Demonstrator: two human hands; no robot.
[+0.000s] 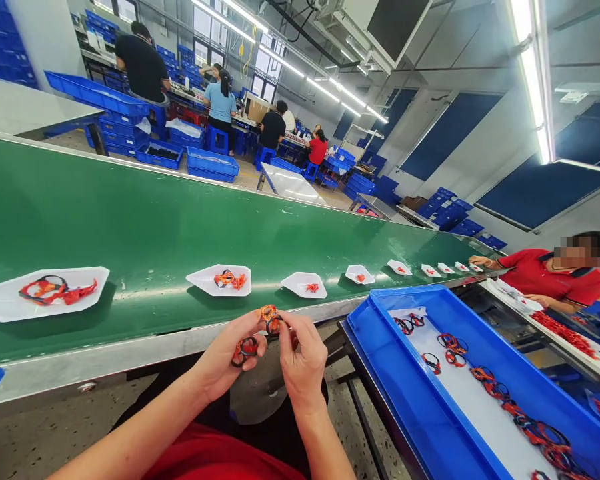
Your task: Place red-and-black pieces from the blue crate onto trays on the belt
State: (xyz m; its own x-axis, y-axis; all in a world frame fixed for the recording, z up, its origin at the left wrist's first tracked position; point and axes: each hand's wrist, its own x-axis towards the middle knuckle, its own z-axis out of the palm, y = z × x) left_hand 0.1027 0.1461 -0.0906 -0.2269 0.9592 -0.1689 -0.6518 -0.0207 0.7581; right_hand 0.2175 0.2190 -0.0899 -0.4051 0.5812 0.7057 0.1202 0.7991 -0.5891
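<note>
My left hand [229, 355] and my right hand [303, 353] meet just in front of the green conveyor's metal edge [145, 343]. Both are closed on small wire loops. A red-and-black wire loop [245, 349] hangs from my left fingers. A small orange-and-black wire bundle [271, 321] sits higher up, pinched by my right fingertips, and my left fingers seem to touch it too. Fine detail of the bundles is too small to make out. The nearest white paper tray [300, 285] lies on the belt just beyond my hands, with orange-red wires on it.
Several white paper trays holding wire bundles sit on the green conveyor belt [130, 213]. At right, a blue crate [375, 333] holds a white sheet with several red-and-black loops. A co-worker in a red shirt [555, 275] sits beyond it. Further workers and blue crates fill the background.
</note>
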